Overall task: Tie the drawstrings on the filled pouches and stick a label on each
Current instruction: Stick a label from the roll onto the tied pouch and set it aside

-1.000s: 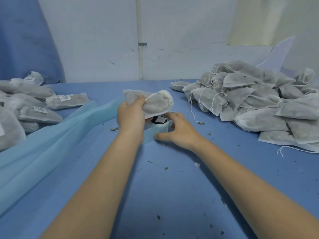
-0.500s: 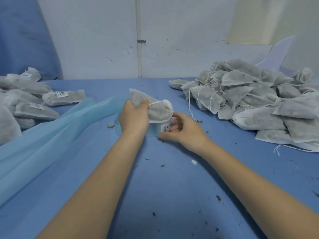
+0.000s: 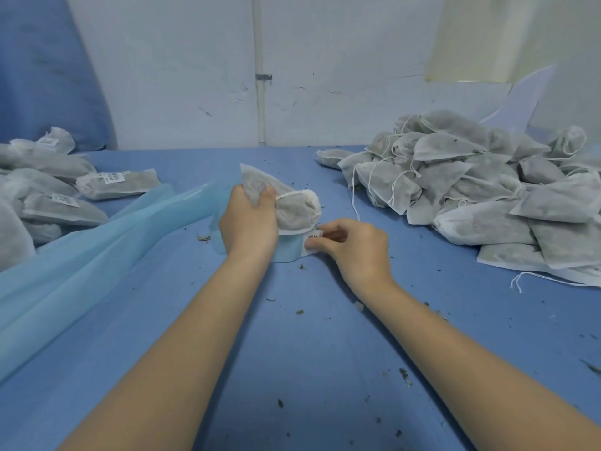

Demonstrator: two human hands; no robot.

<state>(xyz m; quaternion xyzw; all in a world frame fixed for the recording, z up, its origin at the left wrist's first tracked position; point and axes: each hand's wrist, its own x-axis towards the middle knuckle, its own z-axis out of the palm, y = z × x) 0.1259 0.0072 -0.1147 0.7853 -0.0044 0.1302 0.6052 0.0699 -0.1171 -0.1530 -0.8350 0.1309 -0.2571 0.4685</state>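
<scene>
My left hand (image 3: pixel 248 222) grips a filled white pouch (image 3: pixel 292 209) with a tied drawstring, holding it just above the label roll (image 3: pixel 291 249). The roll is pale blue backing tape standing on the blue table (image 3: pixel 292 336). My right hand (image 3: pixel 351 245) pinches a small white label (image 3: pixel 313 239) at the roll's right side. A heap of filled pouches without labels (image 3: pixel 481 190) lies at the right. Labelled pouches (image 3: pixel 65 193) are stacked at the left.
A long strip of pale blue backing tape (image 3: pixel 81 265) trails from the roll across the table to the left edge. Bits of dried herb (image 3: pixel 299 312) are scattered over the cloth. A white wall with a pipe (image 3: pixel 259 70) stands behind.
My right hand moved from resting on the roll's top to pinching a label at its side. The pouch in my left hand dropped slightly lower over the roll.
</scene>
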